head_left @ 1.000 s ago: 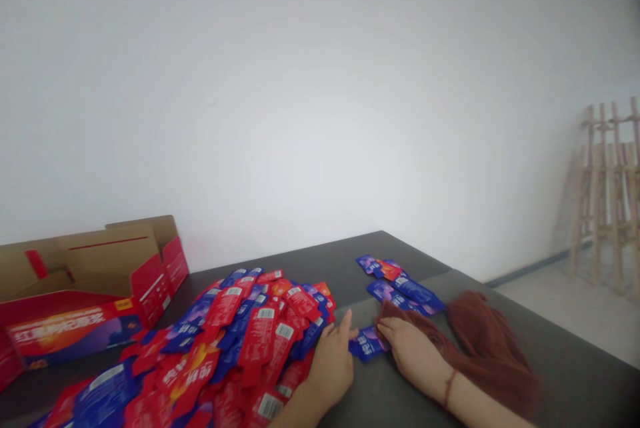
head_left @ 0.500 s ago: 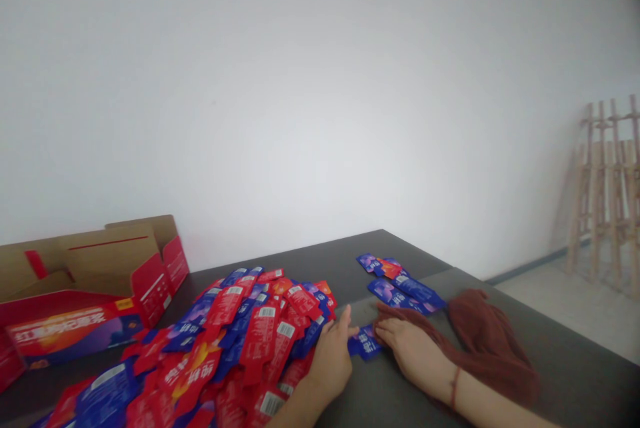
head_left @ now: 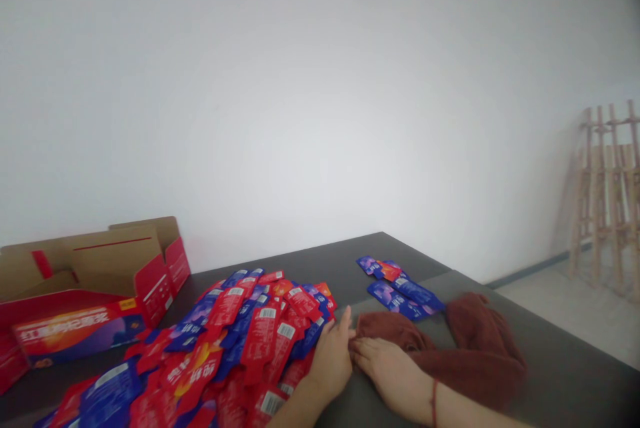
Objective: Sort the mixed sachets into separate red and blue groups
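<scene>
Now your right hand (head_left: 387, 369), whose grip on the brown cloth (head_left: 467, 368) I cannot tell, has slid beside your open left hand (head_left: 333, 358); the blue packet is hidden.

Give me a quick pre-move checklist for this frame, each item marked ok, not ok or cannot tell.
1. Right hand on the brown cloth: ok, at its left end.
2. Cloth spread flat: not ok, it is bunched.
3. Left hand clear of the right: cannot tell, their fingertips are very close.
4. Small group of packets apart from the large packet pile: ok, bare table between.
5. Small group clear of the cloth: cannot tell, edges nearly meet.
6. Box open on top: ok.
</scene>
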The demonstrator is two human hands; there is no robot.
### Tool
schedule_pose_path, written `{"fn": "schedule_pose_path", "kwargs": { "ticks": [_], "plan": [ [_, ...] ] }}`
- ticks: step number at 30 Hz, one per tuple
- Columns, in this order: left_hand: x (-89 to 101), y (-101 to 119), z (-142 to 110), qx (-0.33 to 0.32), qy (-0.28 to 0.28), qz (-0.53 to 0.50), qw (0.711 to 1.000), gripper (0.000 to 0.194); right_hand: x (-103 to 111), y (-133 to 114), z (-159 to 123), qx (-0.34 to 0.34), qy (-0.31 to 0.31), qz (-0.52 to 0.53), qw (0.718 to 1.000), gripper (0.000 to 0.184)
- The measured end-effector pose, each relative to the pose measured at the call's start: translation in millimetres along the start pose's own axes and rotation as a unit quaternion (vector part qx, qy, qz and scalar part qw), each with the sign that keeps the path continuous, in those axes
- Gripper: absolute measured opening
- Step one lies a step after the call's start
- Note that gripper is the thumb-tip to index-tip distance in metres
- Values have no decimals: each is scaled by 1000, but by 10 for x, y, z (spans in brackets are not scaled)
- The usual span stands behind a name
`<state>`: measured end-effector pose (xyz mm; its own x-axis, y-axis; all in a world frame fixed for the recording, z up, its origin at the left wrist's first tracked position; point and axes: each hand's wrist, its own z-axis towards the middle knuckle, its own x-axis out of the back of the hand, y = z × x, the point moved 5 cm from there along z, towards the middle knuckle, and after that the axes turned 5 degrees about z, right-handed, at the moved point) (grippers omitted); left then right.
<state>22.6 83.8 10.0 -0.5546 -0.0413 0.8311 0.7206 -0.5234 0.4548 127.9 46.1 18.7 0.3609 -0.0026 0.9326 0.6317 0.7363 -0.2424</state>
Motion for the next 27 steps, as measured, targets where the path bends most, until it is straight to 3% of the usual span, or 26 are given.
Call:
{"fn": "schedule_pose_path", "kwargs": {
  "ticks": [4, 9, 15, 22, 27],
  "plan": [
    [-10, 7, -26, -15, -3, 23, 1000, 84, 144, 281, -272, -44, 27, -7, 999, 44],
    [-13, 5, -26, -11, 0, 26, 1000, 86, 157, 674, -533, -115, 55, -90, 988, 57],
    [9, 44, -15, -8, 0, 25, 1000, 80, 175, 598, -328, -87, 33, -121, 988, 52],
    [36, 5, -54, 20, 20, 0, 1000, 68, 460, 621, -85, -91, 12, -19, 996, 27],
    [72, -50, 23, 69, 27, -79, 994, 26, 538, 936, -135, -135, 59, 115, 982, 22]
  ]
}}
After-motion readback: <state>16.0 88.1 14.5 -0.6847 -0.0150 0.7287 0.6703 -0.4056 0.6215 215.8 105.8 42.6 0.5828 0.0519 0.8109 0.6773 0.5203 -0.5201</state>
